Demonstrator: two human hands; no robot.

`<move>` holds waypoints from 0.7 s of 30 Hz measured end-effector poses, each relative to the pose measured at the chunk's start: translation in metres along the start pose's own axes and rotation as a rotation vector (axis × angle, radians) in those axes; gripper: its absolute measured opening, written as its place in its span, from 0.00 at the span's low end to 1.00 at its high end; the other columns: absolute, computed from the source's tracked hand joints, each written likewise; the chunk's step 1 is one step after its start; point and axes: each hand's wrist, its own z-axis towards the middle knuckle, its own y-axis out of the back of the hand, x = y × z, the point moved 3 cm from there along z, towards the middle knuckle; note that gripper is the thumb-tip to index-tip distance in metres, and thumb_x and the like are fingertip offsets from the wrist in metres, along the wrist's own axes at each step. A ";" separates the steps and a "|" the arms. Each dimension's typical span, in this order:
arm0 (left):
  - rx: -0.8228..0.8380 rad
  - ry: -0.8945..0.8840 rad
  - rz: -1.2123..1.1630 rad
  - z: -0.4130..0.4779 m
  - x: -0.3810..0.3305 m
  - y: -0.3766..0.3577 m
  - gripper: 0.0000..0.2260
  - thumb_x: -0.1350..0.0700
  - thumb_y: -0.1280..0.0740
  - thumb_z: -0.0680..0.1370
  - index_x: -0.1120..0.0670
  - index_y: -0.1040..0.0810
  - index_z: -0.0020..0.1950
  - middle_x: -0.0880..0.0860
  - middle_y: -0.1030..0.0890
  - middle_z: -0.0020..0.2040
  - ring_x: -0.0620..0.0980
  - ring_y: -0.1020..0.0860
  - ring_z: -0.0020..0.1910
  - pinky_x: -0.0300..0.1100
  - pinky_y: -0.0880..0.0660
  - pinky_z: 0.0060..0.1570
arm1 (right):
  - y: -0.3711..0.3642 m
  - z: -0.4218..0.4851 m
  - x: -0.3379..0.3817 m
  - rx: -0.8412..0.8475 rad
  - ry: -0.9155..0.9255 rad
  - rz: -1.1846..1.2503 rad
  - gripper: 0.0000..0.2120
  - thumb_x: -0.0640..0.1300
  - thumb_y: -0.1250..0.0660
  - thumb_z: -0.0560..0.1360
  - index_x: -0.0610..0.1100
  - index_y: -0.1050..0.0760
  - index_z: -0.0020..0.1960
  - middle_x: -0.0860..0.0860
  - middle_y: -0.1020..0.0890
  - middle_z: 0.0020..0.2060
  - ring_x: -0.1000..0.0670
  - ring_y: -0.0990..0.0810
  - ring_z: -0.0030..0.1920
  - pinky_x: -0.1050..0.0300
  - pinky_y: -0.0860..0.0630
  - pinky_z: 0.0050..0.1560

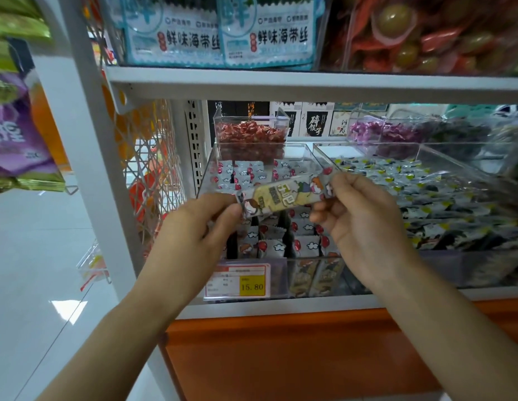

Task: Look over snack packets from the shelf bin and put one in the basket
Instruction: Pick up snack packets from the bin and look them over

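Your left hand [199,227] and right hand [364,221] each pinch 1 end of the packet [283,195], its length lying left-to-right over the bin [207,169].

Bright, even shop light in a wide-angle view.
Glare lay on the floor [67,310] at 8 o'clock; edges bowed and blurred.

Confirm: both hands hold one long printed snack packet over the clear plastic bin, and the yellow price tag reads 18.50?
No, the head view shows the yellow price tag reading 15.80. Left hand and right hand hold the long printed snack packet over the clear plastic bin.
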 end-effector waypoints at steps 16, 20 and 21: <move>-0.039 0.559 -1.054 0.001 0.015 -0.002 0.04 0.58 0.35 0.71 0.57 0.22 0.38 0.52 0.23 0.28 0.43 0.24 0.26 0.31 0.25 0.28 | -0.002 -0.005 -0.012 0.133 -0.322 0.239 0.07 0.40 0.34 0.66 0.39 0.19 0.34 0.46 0.21 0.26 0.53 0.20 0.25 0.64 0.24 0.24; -0.025 0.496 -1.081 0.001 0.015 -0.002 0.03 0.59 0.34 0.69 0.56 0.22 0.36 0.51 0.24 0.31 0.42 0.23 0.29 0.31 0.24 0.31 | 0.005 -0.002 -0.013 0.087 -0.132 -0.052 0.04 0.38 0.37 0.74 0.39 0.27 0.41 0.48 0.19 0.32 0.47 0.17 0.32 0.59 0.21 0.29; -0.016 0.455 -1.006 0.001 0.015 -0.003 0.02 0.59 0.35 0.71 0.56 0.24 0.38 0.51 0.24 0.32 0.43 0.22 0.31 0.32 0.23 0.33 | 0.007 -0.002 -0.012 0.083 -0.085 -0.105 0.03 0.39 0.37 0.75 0.40 0.26 0.44 0.48 0.19 0.36 0.45 0.16 0.34 0.57 0.21 0.30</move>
